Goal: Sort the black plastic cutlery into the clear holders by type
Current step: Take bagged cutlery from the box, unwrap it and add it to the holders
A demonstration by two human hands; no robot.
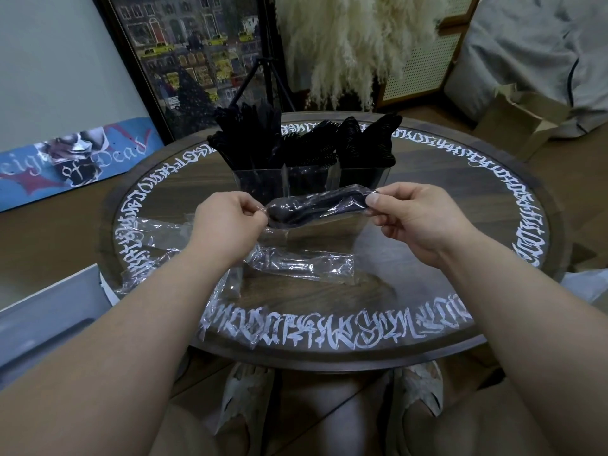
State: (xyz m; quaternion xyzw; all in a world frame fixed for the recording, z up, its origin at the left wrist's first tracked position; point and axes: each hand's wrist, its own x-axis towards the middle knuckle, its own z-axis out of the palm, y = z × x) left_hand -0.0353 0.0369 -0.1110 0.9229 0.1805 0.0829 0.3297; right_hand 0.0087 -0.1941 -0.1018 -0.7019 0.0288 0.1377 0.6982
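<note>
fingers [253, 210] pinching wrapped cutlery [316, 207], both ends

Wrapped cutlery held over the round table [427, 179].
My left hand [227, 222] and right hand [408, 215] pinched a clear packet [316, 209] of black cutlery before the filled clear holders [309, 179].

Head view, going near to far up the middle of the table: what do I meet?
Table rim → empty clear wrappers → wrapped black cutlery pack pinched between left hand and right hand → clear holders full of black cutlery.
</note>
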